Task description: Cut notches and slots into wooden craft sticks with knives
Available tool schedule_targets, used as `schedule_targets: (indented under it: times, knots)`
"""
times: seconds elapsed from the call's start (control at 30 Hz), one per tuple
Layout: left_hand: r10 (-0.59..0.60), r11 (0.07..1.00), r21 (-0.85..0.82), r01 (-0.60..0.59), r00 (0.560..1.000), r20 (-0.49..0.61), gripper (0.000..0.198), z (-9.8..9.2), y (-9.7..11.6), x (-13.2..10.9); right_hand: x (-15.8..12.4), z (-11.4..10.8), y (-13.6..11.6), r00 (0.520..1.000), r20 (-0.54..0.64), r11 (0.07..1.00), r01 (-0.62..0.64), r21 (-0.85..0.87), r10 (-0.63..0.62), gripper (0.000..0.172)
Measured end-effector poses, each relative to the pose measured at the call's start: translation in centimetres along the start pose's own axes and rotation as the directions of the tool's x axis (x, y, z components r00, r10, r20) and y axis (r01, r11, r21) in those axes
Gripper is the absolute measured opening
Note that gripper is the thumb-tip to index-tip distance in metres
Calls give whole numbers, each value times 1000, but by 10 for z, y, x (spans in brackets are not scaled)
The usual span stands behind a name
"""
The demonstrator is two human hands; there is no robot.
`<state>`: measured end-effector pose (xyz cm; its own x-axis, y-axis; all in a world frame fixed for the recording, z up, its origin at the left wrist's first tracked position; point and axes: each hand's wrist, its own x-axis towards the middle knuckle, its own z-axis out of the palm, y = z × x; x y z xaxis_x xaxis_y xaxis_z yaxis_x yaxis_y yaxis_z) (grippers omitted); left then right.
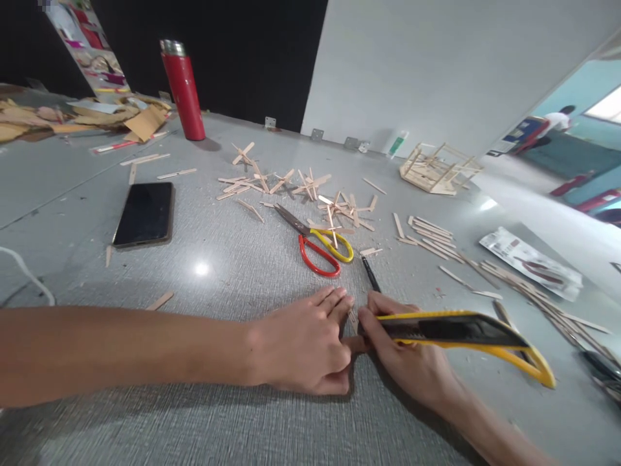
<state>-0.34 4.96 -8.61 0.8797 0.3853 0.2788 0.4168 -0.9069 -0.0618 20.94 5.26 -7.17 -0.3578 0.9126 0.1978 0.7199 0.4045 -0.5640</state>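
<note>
My right hand (412, 362) is closed around a yellow and black box cutter (451, 328), its front end low over the table and its handle pointing right. My left hand (310, 343) presses down on the table just left of it, fingers bent and together, holding a small wooden stick (354, 321). Most of that stick is hidden under the fingers, and I cannot make out the blade's tip. Just beyond both hands lie scissors (320, 249) with one red and one yellow handle, and a thin black pen-like tool (370, 274).
Wooden stick pieces (305, 184) lie scattered ahead, with more long sticks (533, 291) at right. A stick frame (439, 169) stands at the back right. A red bottle (184, 90), a phone (144, 213) and cardboard scraps (145, 122) are at left; a white packet (531, 262) lies right.
</note>
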Motion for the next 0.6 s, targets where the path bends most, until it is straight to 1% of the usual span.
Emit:
schedule_targets:
  times: [0.13,0.27,0.47,0.6]
  knots:
    - [-8,1000,9,8,1000,-26,52,1,0,-1,1,-1,0,998,-36,997,-41,60,44,41]
    - [-6,1000,8,7,999,-32,50,0,1,-1,1,0,0,995,-61,995,-68,75,73,41]
    - [-5,1000,1,5,1000,-31,49,0,1,-1,3,3,-2,993,-57,992,-94,87,99,41]
    - [-2,1000,14,3,999,-41,49,1,2,-1,2,3,-2,992,-55,993,-108,50,111,41]
